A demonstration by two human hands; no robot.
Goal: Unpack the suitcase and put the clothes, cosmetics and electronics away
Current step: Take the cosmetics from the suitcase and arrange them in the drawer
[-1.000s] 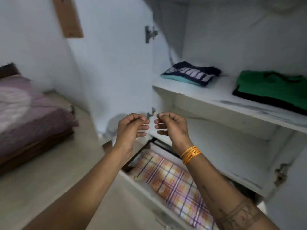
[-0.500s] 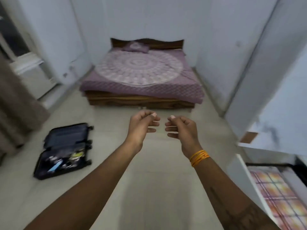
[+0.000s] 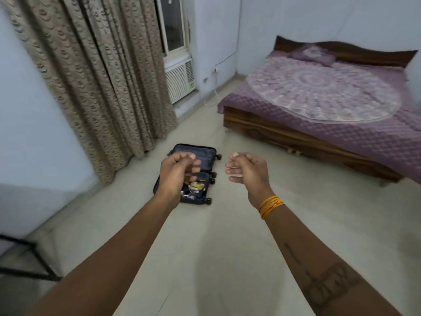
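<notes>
- Pale-walled bedroom with a light stone floor [image 3: 239, 258], seen from head height, looking forward and down.
- Far left: corner of a black metal frame [image 3: 25, 258] low on the floor, cut off by the edge of view.
- Left: long beige patterned curtain [image 3: 91, 76] reaching the floor, beside a window [image 3: 174, 23] with a white air-conditioning unit [image 3: 180, 80] below it.
- Left of centre: left hand [image 3: 175, 176] raised in front of the camera, fingers loosely curled toward the palm, holding nothing.
- Centre, on the floor beyond that hand and partly hidden by it: dark suitcase [image 3: 206, 160] lying open near the foot of the curtain, lid half bare, lower half holding a jumble of small items [image 3: 197, 187] too blurred to identify.
- Right of centre: right hand [image 3: 249, 173] level with the other and apart from it, fingers loosely bent, nothing in its grasp; orange bangles [image 3: 271, 205] on the wrist, dark tattoo marks along the forearm.
- Right: low wooden bed [image 3: 296, 135] against the far wall, under a purple quilted cover [image 3: 355, 133] with a round pale pattern and a matching pillow [image 3: 314, 54] at the headboard.
</notes>
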